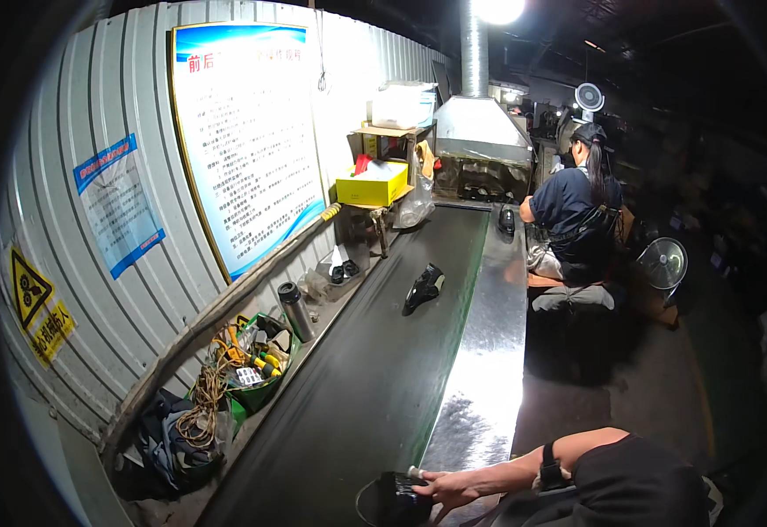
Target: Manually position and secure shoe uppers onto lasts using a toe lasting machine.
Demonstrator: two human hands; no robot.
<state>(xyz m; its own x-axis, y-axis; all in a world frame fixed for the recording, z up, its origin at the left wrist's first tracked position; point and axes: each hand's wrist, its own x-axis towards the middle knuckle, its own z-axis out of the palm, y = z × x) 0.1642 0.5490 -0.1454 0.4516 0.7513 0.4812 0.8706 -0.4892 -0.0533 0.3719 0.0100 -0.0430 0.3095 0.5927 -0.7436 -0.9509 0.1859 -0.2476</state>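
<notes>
From the lower right my right arm reaches in, a dark band around it and a dark sleeve above. My right hand is at the near end of the conveyor belt, its fingers closed on a glossy black item that looks like a shoe. Something white covers one fingertip. The frame's lower edge cuts off part of the item, and a thin curved line stands out on its left. Farther up the belt lies a black shoe with a pale patch. My left hand is out of view.
A metal ledge runs along the belt's right side, with another dark shoe at its far end. There a co-worker sits. Left of the belt are a steel flask, a green tool bin and a yellow box.
</notes>
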